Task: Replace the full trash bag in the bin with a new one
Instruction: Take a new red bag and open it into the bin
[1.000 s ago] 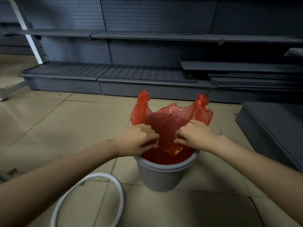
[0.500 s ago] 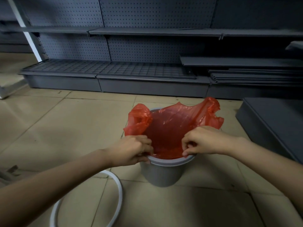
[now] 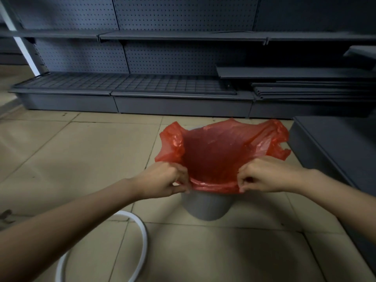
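A small grey bin [image 3: 206, 206] stands on the tiled floor in the middle of the view. A red plastic bag [image 3: 215, 155] sits inside it, its mouth spread wide and its near edge folded over the bin's near rim. The bag's two handles flop outward at the far left and far right. My left hand [image 3: 164, 181] pinches the bag's edge at the near left of the rim. My right hand [image 3: 264, 176] pinches the edge at the near right. The bin's inside is hidden by the bag.
A white ring [image 3: 140, 237] lies on the floor at the near left of the bin. Dark grey store shelving [image 3: 162, 86] runs along the back, with loose shelf boards [image 3: 313, 90] stacked at the right. A dark platform [image 3: 337, 147] stands to the right.
My hands have moved apart along the rim. The bag's mouth has spread from bunched and upright to wide open, and its near edge now lies folded over the rim.
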Tool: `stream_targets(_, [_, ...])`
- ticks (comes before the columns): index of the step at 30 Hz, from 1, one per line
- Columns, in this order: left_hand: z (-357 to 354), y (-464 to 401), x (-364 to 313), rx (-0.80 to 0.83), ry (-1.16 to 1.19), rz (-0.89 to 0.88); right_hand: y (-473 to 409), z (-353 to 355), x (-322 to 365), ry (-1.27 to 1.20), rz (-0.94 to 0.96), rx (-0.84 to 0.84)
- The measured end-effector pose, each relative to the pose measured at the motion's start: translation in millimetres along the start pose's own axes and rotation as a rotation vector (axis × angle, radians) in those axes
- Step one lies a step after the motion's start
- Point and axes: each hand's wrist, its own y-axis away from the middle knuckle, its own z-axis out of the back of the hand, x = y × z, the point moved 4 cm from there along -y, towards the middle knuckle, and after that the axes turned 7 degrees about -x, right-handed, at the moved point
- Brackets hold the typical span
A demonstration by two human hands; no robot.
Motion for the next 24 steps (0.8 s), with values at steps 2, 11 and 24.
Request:
stream_targets(2, [1.2, 3.0, -0.2, 0.021, -0.04, -0.018, 1.3, -2.1, 1.4, 0.015, 0.003, 0.025])
stream_targets(11, [27.7, -5.3, -45.9, -0.103, -0.266, -0.351, -4.4, 15.4, 22.5, 0.137, 0.094, 0.011])
stream_targets(24, [68.8, -74.3, -15.5, -0.304, -0.526, -0.154, -49.0, 52.0, -0.8, 0.325, -0.041, -0.427])
